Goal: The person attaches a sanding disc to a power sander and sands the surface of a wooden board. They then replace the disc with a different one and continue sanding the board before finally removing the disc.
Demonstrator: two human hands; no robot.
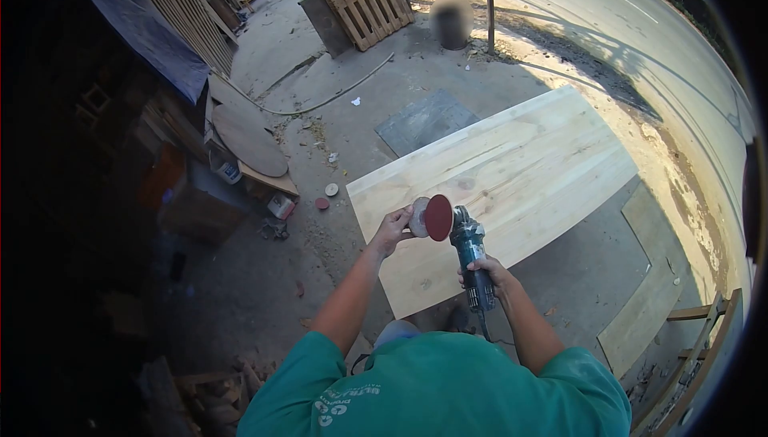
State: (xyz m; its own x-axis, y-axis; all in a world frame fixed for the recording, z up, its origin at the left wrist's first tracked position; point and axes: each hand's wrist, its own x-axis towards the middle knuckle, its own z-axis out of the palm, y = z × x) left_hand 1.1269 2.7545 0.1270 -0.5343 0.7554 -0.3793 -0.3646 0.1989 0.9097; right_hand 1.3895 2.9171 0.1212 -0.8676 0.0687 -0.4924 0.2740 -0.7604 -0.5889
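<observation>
Right hand (494, 273) was wrapped round the angle grinder (469, 246) body. Left hand (392, 230) pinched the pale disc (417, 219) at its edge. Red sanding disc (439, 218) sat between left hand and grinder head, over the wooden panel (520, 165); couldn't tell if attached.

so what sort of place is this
Probably an outdoor woodworking yard by a road: there's a wide wood panel, a power tool in the right hand, and a pallet.
</observation>
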